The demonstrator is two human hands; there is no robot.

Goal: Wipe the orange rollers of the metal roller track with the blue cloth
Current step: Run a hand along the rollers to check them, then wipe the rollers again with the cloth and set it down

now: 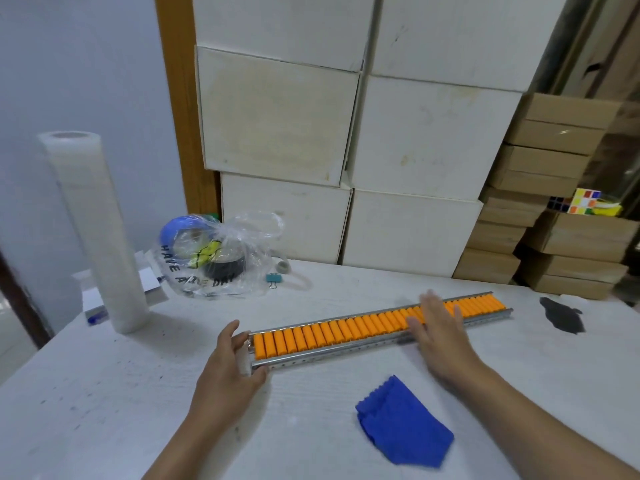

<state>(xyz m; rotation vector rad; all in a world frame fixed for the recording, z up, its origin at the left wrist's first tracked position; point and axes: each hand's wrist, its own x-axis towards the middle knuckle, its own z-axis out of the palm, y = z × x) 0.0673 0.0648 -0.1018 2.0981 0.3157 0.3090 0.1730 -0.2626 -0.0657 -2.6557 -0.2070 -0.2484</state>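
Note:
A long metal roller track (349,348) with a row of orange rollers (332,332) lies across the white table, running from centre-left to upper right. My left hand (228,365) grips the track's near left end. My right hand (438,329) lies flat and open over the rollers past the middle, fingers spread, blurred by motion. The blue cloth (403,424) lies crumpled on the table in front of the track, below my right forearm, with neither hand touching it.
A tall roll of clear film (93,230) stands at the left. A plastic bag (214,258) of tape rolls and a binder clip (274,279) lie behind the track. White boxes (346,150) and brown cartons (554,209) wall the back. A dark stain (562,315) marks the table at right.

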